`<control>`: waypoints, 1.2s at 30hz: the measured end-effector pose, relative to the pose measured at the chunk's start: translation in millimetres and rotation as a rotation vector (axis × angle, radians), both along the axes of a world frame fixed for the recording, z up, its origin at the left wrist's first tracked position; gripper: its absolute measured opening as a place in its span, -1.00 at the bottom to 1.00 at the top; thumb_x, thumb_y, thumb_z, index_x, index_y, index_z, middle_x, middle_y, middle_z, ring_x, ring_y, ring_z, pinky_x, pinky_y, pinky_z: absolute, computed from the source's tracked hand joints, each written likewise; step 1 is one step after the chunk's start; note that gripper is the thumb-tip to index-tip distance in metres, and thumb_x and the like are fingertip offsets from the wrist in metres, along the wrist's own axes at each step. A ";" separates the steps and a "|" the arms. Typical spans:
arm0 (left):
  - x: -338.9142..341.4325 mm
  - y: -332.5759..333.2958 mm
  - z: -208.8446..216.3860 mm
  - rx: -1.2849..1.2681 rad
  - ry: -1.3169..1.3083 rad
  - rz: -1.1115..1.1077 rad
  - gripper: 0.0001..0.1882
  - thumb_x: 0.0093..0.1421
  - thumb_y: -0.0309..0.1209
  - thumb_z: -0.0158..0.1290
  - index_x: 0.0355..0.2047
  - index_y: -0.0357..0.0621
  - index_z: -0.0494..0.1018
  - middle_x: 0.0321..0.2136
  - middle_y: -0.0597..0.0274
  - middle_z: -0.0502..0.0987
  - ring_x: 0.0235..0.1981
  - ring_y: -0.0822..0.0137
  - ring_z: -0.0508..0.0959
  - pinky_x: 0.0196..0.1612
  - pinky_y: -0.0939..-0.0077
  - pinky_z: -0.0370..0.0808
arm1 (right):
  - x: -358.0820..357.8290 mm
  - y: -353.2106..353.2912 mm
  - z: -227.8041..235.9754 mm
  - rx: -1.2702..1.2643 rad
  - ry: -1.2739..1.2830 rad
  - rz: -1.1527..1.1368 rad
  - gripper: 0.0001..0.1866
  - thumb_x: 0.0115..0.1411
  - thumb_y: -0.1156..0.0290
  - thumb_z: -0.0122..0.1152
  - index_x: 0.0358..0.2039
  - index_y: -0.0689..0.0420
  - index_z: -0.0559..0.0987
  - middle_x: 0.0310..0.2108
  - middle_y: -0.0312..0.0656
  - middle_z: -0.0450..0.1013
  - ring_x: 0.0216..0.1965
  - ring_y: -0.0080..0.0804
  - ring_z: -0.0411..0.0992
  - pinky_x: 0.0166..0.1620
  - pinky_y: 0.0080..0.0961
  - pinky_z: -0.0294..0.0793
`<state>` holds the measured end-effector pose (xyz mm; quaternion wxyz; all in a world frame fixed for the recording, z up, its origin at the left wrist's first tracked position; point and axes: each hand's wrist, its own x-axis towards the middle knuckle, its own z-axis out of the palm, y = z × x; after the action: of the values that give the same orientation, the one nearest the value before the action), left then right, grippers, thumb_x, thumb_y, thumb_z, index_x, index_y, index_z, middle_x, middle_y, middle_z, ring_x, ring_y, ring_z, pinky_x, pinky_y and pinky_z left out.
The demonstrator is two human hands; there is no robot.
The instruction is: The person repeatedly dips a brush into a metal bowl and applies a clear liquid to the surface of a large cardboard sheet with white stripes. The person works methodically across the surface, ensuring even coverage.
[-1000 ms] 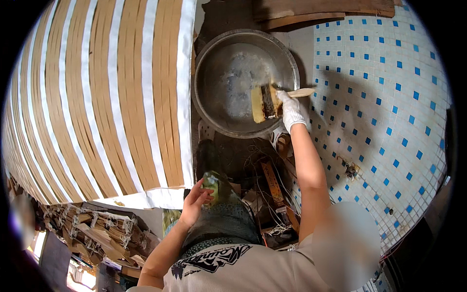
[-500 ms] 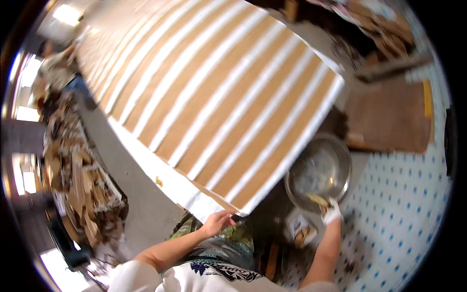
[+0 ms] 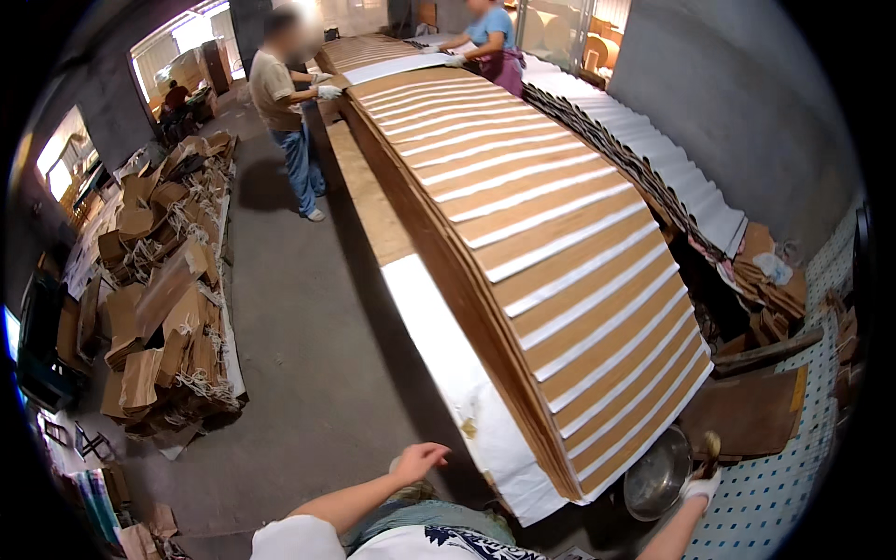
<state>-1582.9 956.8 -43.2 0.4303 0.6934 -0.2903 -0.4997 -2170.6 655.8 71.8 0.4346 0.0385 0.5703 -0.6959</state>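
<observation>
A long stack of overlapping brown sheets with white stripes [image 3: 560, 252] stretches away from me along a low table. My left hand [image 3: 422, 461], bare, is held out left of the stack's near end, its fingers loosely apart with nothing in them. On the right, my right hand [image 3: 703, 487] wears a white glove and is closed around a brush [image 3: 713, 444], bristles upward. The brush is at the right rim of a round metal basin [image 3: 657, 476], which stands beside the stack's near right corner.
Two people, one in a beige shirt [image 3: 275, 89] and one in a blue top [image 3: 493, 37], handle a white sheet [image 3: 396, 67] at the far end. Heaped cardboard bundles [image 3: 173, 299] lie along the left. Wavy white sheets [image 3: 672, 177] line the right wall. A brown board [image 3: 756, 411] lies beyond the basin.
My view has lifted and swung, bringing in the whole stack and both people. My left hand has come away from the stack's corner. My right hand has raised the brush from the basin.
</observation>
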 end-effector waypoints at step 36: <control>639.3 -63.1 3.9 -0.027 -0.075 0.561 -0.87 0.28 -0.46 0.10 -0.27 -0.30 0.52 -0.51 0.23 0.57 -0.48 0.47 0.57 -0.37 0.61 0.53 | 894.4 -352.7 65.0 -0.291 0.036 0.589 -0.87 0.30 0.27 0.17 -0.32 0.02 0.55 -0.49 -0.34 0.52 -0.53 -0.53 0.48 -0.54 -0.60 0.49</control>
<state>-943.6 893.6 -39.4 0.5500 0.7588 -0.1096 -0.3312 -1276.2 303.1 136.8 0.6080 -0.2030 0.4593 -0.6149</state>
